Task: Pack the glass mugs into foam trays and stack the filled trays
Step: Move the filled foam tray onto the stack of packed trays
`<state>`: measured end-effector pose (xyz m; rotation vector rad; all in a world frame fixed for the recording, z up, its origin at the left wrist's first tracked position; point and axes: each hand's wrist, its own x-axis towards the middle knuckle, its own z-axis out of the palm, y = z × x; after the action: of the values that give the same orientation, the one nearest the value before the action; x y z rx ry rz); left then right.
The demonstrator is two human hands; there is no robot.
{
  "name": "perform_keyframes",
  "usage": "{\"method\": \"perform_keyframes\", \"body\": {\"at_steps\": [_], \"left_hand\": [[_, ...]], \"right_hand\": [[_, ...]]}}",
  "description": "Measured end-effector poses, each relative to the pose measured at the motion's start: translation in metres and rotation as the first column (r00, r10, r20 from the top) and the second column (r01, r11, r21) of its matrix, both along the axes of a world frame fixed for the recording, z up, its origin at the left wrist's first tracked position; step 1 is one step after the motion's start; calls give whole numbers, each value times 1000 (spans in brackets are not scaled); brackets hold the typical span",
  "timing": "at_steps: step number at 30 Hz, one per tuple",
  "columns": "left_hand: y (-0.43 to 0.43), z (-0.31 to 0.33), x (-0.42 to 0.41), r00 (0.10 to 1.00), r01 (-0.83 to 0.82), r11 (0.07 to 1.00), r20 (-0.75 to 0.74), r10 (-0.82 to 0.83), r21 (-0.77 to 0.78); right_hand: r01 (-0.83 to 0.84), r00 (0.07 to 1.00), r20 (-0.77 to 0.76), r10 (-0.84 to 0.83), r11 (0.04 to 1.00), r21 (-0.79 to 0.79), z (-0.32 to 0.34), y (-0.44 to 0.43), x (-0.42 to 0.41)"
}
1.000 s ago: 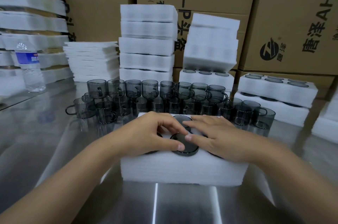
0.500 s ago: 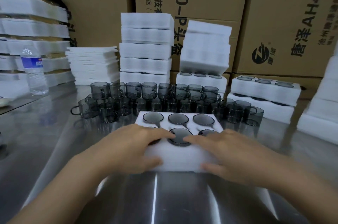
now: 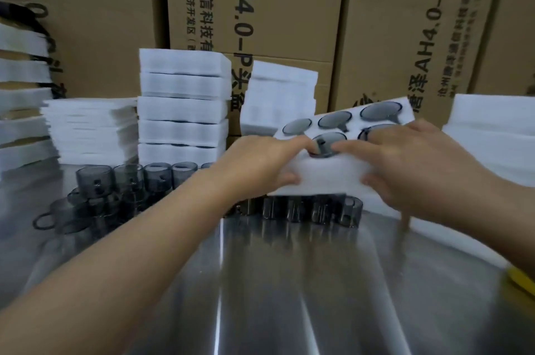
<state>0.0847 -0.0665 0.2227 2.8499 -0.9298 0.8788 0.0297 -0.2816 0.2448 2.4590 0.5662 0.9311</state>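
A white foam tray (image 3: 327, 175) filled with smoky grey glass mugs (image 3: 334, 120) is in the air above the table, tilted, right of centre. My left hand (image 3: 260, 162) grips its near left edge, fingers on top and thumb on the front face. My right hand (image 3: 405, 163) grips its near right edge the same way. Several loose grey mugs (image 3: 95, 180) stand in rows on the steel table, some under the lifted tray.
Stacks of white foam trays (image 3: 182, 111) stand behind the mugs, with thin foam sheets (image 3: 89, 125) to their left. More foam stacks (image 3: 492, 137) are at the right. Cardboard boxes (image 3: 260, 1) wall the back. The steel table (image 3: 289, 282) fills the foreground.
The filled tray was lying on the table under both hands. Both hands have taken it by its near edge and lifted it up and to the right.
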Motion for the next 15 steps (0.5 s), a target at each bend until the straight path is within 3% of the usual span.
{"method": "perform_keyframes", "body": {"at_steps": [3, 8, 15], "left_hand": [[-32, 19, 52, 999, -10, 999, 43, 9, 40], [-75, 33, 125, 980, -53, 964, 199, 1, 259], [-115, 29, 199, 976, -62, 955, 219, -3, 289]], "right_hand": [[103, 994, 30, -105, 994, 37, 8, -19, 52], [198, 978, 40, -204, 973, 117, -2, -53, 127], [305, 952, -68, -298, 911, 278, -14, -76, 193]]}}
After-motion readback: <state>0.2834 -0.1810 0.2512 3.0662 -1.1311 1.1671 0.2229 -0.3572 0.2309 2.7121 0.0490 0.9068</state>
